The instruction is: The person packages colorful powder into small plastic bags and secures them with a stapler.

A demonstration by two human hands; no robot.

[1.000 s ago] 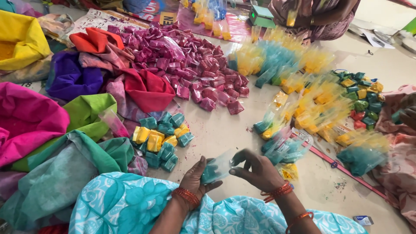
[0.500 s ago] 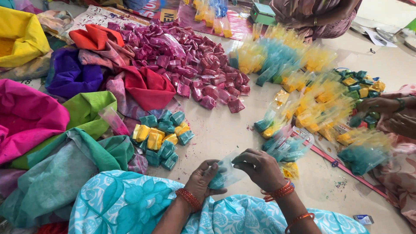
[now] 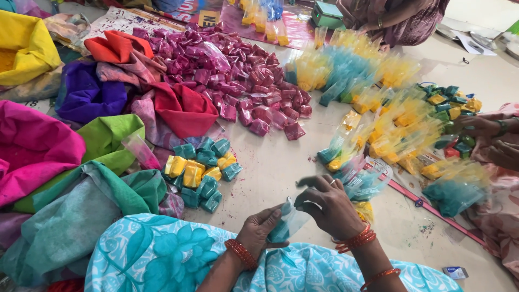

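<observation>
Pale floor [image 3: 281, 178], dusted with coloured powder, carrying heaps of magenta packets [image 3: 238, 81], teal and yellow packets [image 3: 200, 173], and bright cloth bundles [image 3: 81, 135]. Left hand [image 3: 259, 232] and right hand [image 3: 327, 205] both grasping one small teal-filled clear pouch [image 3: 289, 221], low centre, above the lap.

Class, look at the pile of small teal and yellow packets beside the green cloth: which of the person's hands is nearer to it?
Left. The left hand is just below and right of the packets; the right hand lies farther right.
</observation>
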